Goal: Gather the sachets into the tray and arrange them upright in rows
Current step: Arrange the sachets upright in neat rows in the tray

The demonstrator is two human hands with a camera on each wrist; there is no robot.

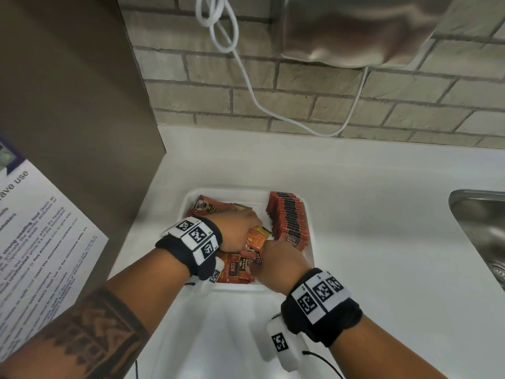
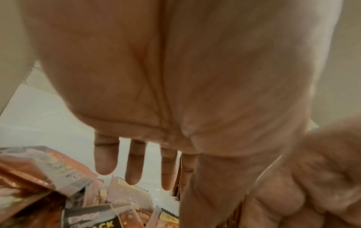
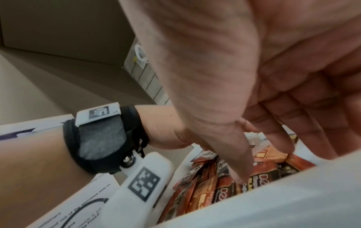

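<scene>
A white tray (image 1: 310,243) sits on the white counter. Along its right side stands a row of upright red sachets (image 1: 288,217). Loose red and orange sachets (image 1: 237,269) lie piled across the tray's left and middle. My left hand (image 1: 240,225) is over that pile; in the left wrist view its fingers (image 2: 134,163) are straight and spread just above the sachets (image 2: 125,199). My right hand (image 1: 276,258) reaches into the pile's near right part. In the right wrist view its thumb and curled fingers (image 3: 281,138) close on sachets (image 3: 220,189) there.
A steel sink (image 1: 481,228) is set into the counter at the right. A brown cabinet side (image 1: 68,105) with a printed notice (image 1: 41,228) stands close on the left. A white cable (image 1: 254,97) hangs down the brick wall behind, below a metal fixture (image 1: 355,28).
</scene>
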